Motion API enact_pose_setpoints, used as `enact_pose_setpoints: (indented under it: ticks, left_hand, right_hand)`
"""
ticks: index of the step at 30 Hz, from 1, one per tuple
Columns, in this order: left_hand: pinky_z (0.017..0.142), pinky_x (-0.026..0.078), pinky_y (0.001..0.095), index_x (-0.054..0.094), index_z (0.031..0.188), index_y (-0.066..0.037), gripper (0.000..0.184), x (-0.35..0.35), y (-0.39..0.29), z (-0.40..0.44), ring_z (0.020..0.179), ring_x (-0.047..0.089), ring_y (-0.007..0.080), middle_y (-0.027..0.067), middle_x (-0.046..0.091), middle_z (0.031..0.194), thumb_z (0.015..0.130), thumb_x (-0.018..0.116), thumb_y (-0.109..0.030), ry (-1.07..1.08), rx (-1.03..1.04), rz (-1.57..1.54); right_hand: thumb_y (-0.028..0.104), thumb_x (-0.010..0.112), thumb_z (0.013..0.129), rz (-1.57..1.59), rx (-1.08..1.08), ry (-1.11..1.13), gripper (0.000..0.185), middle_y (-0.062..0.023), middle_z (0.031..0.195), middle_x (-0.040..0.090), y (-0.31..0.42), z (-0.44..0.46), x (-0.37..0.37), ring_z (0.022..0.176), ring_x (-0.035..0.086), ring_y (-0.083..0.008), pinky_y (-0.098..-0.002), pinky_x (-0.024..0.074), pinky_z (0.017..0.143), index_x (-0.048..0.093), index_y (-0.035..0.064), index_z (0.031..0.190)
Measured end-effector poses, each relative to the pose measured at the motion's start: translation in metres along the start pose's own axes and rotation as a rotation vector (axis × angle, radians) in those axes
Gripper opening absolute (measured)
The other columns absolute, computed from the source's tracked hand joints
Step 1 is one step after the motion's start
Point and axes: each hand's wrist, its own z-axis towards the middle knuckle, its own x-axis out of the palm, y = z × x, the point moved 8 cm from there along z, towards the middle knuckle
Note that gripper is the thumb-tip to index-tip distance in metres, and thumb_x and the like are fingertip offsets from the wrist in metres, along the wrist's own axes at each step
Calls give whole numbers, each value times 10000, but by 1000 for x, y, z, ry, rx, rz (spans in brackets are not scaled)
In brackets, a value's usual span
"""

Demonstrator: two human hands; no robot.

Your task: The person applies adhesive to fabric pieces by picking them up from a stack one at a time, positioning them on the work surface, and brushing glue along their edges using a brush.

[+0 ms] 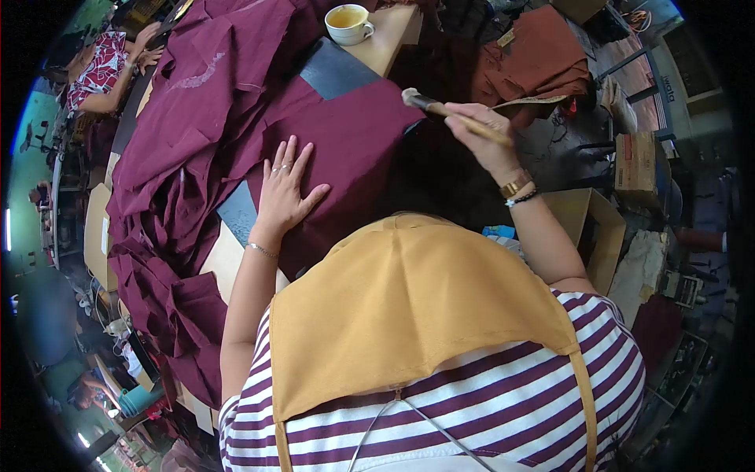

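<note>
Spreading over the pale table [384, 41], the maroon fabric [346, 130] is bunching into deep folds on the left side and lying mostly flat in the middle. Beyond its right side, a heap of rust-coloured cloth [535, 67] is resting well apart from it. A dark board [334, 69] is showing from under the flat part. The left hand [288, 193] is pressing on the fabric, open, palm down, with the fingers fanning out and the thumb pointing away from them. The right hand [487, 138] is closing around the wooden handle of a brush [415, 98], whose pale bristles are hovering near the fabric's right edge. A white cup [348, 31] is sitting upright on the table, holding something yellowish
</note>
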Motion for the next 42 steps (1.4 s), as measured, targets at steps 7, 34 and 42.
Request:
enact_pose_setpoints:
  ticks: [7, 34, 42]
  left_hand:
    - [1149, 186, 590, 334, 1516, -187, 827, 2, 3, 5, 1473, 201, 346, 137, 223, 1600, 853, 563, -623, 25, 4, -12]
    - [1137, 202, 608, 387, 1456, -95, 951, 2, -4, 6, 1458, 225, 379, 197, 276, 1565, 763, 627, -701, -61, -71, 1]
    - [1129, 179, 637, 360, 1477, -104, 970, 4, -3, 15, 1462, 219, 374, 191, 268, 1569, 769, 595, -722, -24, -7, 27]
  right_hand:
    - [77, 785, 757, -246, -333, 80, 256, -72, 946, 685, 14, -21, 28, 820, 678, -240, -321, 559, 742, 723, 87, 1005]
    - [112, 704, 737, -491, -20, 330, 136, -137, 743, 692, 38, 52, 2, 695, 697, -219, -312, 546, 662, 705, 8, 824]
    - [114, 711, 734, -301, 11, 411, 156, -111, 724, 691, 29, 43, 16, 686, 678, -176, -290, 526, 660, 713, 13, 852]
